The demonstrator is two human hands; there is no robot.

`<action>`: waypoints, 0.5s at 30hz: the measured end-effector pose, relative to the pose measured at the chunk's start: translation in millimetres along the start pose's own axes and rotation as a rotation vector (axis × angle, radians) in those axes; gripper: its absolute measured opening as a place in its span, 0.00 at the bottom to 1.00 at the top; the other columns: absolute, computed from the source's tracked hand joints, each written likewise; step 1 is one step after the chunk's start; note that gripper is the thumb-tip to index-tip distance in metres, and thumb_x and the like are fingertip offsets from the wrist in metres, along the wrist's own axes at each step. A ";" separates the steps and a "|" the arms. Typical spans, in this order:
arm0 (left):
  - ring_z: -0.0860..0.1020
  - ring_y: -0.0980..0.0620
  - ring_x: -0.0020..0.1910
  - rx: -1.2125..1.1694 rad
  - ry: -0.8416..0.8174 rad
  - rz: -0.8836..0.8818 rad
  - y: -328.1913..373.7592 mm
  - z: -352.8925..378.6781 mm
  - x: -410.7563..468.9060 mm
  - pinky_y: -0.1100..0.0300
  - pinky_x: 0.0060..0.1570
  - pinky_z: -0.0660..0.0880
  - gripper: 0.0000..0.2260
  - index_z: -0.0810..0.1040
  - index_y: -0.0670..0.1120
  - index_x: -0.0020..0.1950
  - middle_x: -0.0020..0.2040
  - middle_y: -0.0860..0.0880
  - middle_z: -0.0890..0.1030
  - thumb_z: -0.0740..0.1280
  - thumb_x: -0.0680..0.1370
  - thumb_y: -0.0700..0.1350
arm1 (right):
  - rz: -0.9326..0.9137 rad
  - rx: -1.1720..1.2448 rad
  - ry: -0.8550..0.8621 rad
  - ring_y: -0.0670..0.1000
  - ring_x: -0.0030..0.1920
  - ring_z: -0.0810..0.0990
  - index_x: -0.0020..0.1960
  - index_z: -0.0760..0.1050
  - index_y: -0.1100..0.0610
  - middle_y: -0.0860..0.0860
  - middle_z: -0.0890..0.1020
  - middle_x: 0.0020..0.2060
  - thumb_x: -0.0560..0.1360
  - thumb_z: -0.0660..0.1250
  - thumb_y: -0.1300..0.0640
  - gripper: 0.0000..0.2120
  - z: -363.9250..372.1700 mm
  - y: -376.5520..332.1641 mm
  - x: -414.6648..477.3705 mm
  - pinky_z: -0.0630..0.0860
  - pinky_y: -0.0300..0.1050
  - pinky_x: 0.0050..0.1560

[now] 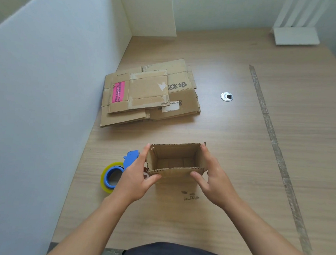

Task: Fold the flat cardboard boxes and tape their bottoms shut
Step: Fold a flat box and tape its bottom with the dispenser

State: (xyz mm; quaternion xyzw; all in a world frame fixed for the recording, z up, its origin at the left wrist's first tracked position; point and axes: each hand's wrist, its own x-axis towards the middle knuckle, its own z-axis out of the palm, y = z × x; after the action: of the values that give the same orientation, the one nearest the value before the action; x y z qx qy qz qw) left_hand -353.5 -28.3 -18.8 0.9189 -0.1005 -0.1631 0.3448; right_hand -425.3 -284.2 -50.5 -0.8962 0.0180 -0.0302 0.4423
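Both hands grip a small brown open-topped cardboard box (174,162), upright toward the near left of the wooden table (229,149). The left hand (137,176) clasps its left end and the right hand (213,173) its right end, thumbs pressed on the near wall. Just beside the left hand, nearer the table's left edge, lies a blue tape dispenser (131,157) with a clear roll, partly hidden by that hand. Farther back along that edge, against the white partition (49,83), sits a stack of flattened cardboard boxes (149,93), a round metal grommet (226,96) to its right.
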 end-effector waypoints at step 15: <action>0.73 0.70 0.53 -0.095 0.012 -0.044 -1.5 2.9 -1.7 0.79 0.45 0.69 0.41 0.55 0.55 0.80 0.63 0.59 0.71 0.76 0.74 0.50 | 0.151 0.281 0.032 0.36 0.74 0.62 0.75 0.49 0.28 0.31 0.59 0.76 0.78 0.69 0.48 0.37 -3.0 8.7 0.8 0.76 0.51 0.64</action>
State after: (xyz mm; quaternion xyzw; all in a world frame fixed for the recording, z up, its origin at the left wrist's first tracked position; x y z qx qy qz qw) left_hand -356.0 -28.5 -21.5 0.9044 -0.0703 -0.1697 0.3851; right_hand -424.7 -291.9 -55.6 -0.8209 0.0880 -0.0132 0.5641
